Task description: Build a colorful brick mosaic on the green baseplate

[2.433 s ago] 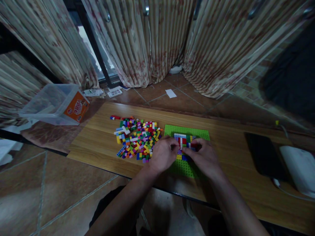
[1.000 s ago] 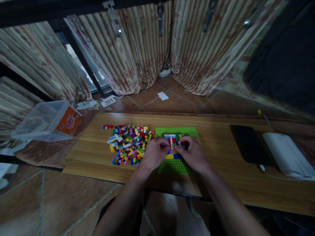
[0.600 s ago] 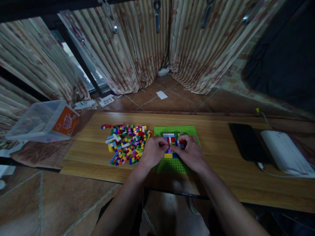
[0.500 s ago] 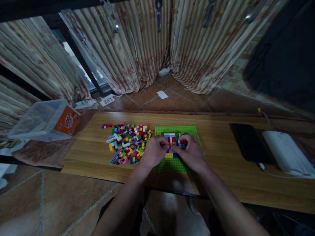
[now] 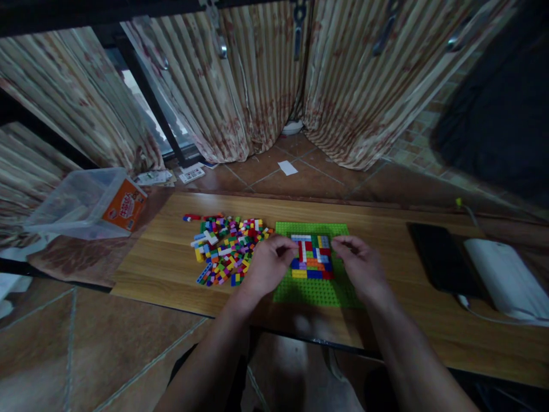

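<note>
Half a second earlier both hands were bunched together on top of the built brick patch (image 5: 312, 257), hiding most of it. Now they have drawn apart, and the patch on the green baseplate (image 5: 317, 293) is uncovered. That suggests the brick they were pressing is seated and the hands are free for another.

The left hand (image 5: 268, 266) rests at the baseplate's left edge. Its fingers (image 5: 286, 243) are curled, with thumb and forefinger close together; the dim view does not show whether a small brick sits between them. The right hand (image 5: 362, 269) lies over the baseplate's right side, its fingers (image 5: 343, 243) loosely curled and parted, apparently holding nothing.

Counted, there are two hands, one baseplate and one multicoloured patch on its far half. One loose pile of bricks (image 5: 227, 249) lies just left of the baseplate, with too many pieces to number. One clear plastic tub (image 5: 86, 200) sits well to the left. On the worktop (image 5: 171, 269), right of the baseplate, are one dark phone (image 5: 441, 263) and one white device (image 5: 506, 280).
</note>
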{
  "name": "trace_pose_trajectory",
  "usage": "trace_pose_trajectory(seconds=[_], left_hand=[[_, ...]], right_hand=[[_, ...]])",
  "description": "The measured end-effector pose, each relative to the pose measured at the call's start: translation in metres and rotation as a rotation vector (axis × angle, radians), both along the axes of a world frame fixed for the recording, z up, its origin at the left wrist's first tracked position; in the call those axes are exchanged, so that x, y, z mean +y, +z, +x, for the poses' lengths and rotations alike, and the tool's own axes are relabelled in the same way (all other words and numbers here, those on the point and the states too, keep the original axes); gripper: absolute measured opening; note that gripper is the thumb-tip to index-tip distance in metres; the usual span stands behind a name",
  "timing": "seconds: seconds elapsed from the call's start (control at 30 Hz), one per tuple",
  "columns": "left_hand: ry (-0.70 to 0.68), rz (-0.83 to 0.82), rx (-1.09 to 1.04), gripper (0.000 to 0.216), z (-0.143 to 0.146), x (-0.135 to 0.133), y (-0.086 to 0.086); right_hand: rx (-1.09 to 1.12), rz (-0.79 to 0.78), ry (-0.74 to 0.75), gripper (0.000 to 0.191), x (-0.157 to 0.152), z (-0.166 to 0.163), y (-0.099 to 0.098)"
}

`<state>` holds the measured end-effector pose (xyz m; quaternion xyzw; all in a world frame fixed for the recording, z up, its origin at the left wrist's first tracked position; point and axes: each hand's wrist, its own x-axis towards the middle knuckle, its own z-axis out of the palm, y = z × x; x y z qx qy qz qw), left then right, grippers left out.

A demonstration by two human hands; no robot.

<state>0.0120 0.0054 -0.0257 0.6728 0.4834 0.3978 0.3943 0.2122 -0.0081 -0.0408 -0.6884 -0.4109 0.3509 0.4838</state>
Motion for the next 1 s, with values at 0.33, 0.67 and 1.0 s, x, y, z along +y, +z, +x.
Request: trace_pose_trajectory(seconds=[0.33,0.67,1.0], left_hand=[[0.179,0.003,-0.105,0.012,-0.018,0.011,0.004],[-0.053,0.268,0.277,0.008,0.015,-0.011,0.001],[-0.147,0.334,0.431,0.013,0.023,-0.012,-0.01]], right_hand=[[0.131,0.116,-0.188,0.029,0.006,0.003,0.014],[-0.015,-0.007,-0.003,0.033,0.004,0.01,0.01],[-0.126,-0.082,0.107,0.035,0.004,0.015,0.003]])
